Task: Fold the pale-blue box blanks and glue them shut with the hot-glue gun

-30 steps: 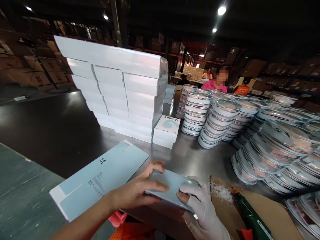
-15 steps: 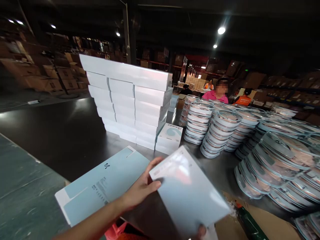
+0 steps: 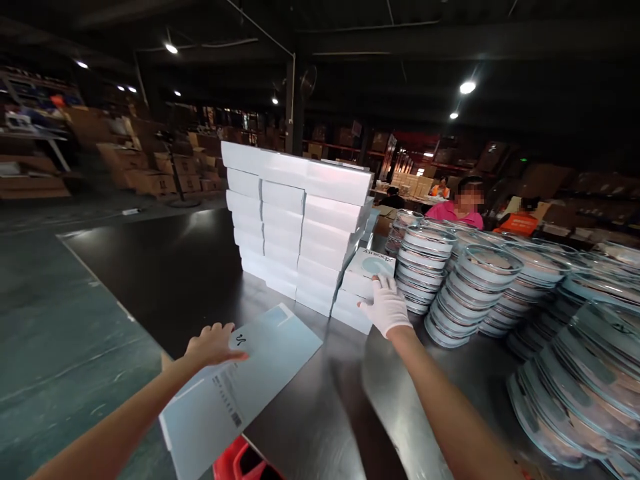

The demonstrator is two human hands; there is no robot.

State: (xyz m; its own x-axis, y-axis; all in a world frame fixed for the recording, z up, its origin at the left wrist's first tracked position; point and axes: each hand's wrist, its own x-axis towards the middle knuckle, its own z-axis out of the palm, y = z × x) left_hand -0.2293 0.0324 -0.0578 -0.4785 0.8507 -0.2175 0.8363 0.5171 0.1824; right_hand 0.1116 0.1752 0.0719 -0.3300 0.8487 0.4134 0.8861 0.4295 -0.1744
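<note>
My bare left hand (image 3: pixel 216 345) grips the far-left edge of a light-blue flat carton (image 3: pixel 260 373), with its thumb on the printed face. Dark print and a black squiggle show on the carton, which lies tilted near the table's front edge. My right hand (image 3: pixel 387 307), in a white glove with bare fingertips, rests spread on the near edge of a white box (image 3: pixel 364 263) with a pale swirl and lettering on top. That box sits on another like it, against the right end of a tall stack of white boxes (image 3: pixel 295 227).
Several stacks of round clear-lidded containers (image 3: pixel 453 300) crowd the table's right side. A red plastic object (image 3: pixel 245 460) is below the front edge. Across the table is a person in a pink top (image 3: pixel 455 210). Cartons (image 3: pixel 135 167) are piled at the back left.
The box I held is out of my hands, and the short stack is one box higher. My left hand has moved left onto the flat carton, and the right has reached forward. The view shifted left.
</note>
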